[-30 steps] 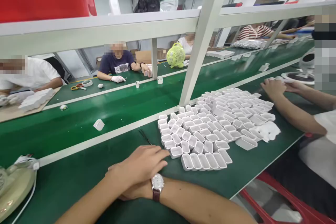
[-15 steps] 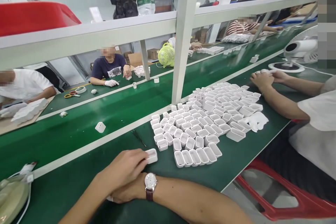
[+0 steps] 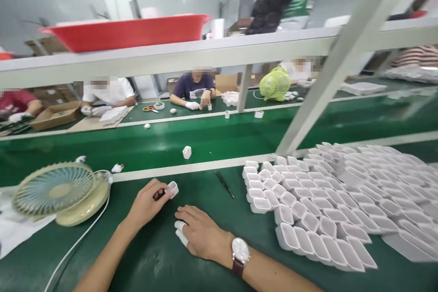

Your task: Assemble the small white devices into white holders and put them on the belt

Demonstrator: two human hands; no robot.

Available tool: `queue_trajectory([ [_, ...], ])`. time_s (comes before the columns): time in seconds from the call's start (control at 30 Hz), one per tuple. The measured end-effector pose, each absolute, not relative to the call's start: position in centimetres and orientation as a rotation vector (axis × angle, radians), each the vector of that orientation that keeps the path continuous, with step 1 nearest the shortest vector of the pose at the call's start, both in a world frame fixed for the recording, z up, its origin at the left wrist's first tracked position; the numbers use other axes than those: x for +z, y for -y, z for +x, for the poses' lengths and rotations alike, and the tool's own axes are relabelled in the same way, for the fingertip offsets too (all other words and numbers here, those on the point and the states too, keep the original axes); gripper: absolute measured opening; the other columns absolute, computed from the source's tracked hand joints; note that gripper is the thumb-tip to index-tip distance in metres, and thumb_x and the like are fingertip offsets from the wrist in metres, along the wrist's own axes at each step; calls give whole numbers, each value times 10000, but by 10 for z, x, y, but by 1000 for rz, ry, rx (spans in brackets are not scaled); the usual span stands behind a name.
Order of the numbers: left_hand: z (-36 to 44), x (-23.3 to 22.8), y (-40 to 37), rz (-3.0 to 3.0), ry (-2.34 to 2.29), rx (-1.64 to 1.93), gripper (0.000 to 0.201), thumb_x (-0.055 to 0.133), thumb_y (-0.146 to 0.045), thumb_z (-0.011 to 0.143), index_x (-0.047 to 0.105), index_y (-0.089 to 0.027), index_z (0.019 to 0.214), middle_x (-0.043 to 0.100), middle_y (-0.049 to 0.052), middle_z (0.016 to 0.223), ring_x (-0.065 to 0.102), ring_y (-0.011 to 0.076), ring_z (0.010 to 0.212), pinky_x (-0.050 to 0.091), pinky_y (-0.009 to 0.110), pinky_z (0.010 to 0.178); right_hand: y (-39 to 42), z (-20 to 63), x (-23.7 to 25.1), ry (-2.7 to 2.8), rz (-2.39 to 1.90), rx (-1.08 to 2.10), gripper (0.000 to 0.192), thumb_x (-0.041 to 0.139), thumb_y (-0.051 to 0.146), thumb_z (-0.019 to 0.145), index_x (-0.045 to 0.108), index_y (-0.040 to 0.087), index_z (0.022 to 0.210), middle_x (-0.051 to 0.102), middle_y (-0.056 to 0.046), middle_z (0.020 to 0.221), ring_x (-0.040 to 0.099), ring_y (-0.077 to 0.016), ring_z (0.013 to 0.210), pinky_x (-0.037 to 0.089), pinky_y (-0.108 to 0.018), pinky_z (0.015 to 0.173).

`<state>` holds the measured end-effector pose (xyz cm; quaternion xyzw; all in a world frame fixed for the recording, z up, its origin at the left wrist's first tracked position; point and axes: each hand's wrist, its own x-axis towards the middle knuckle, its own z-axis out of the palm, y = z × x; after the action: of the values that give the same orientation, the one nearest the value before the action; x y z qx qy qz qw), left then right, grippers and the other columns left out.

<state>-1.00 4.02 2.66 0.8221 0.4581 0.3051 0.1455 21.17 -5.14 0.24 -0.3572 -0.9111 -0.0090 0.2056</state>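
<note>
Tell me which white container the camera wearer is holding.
The container pinched by the left hand, left of the thin dark tool. The clustered containers right of that tool touch neither that hand nor the right hand.

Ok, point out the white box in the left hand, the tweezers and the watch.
White box [image 3: 174, 189]: head view, on its open side.
Tweezers [image 3: 224, 185]: head view, around the middle of their length.
Watch [image 3: 241, 250]: head view, on the dial.
</note>
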Motion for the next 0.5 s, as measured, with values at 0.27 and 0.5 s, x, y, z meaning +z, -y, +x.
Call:
queue_trajectory([
  [0.27, 3, 0, -33, 2219, -1136, 1102, 455, 639, -258, 922, 560, -246, 1371, 621, 113, 1307, 635, 240, 1114, 562, 416, 968, 48, 194, -6, 2547, -1023, -93, 124, 662, 174, 872, 709, 133, 980, 718, -156, 1181, 643, -315, 1143, 543, -456, 1040],
  [0.5, 0, -8, -28, 2355, -1103, 1067, 310, 588, -189, 950, 598, -213, 1259, 659, 110, 1188, 621, 240, 1040, 574, 401, 900, 47, 198, -5, 2428, -967, -1, 248, 541, 111, 980, 661, 133, 1195, 692, -165, 1301, 610, -295, 1305, 600, -444, 1036],
])
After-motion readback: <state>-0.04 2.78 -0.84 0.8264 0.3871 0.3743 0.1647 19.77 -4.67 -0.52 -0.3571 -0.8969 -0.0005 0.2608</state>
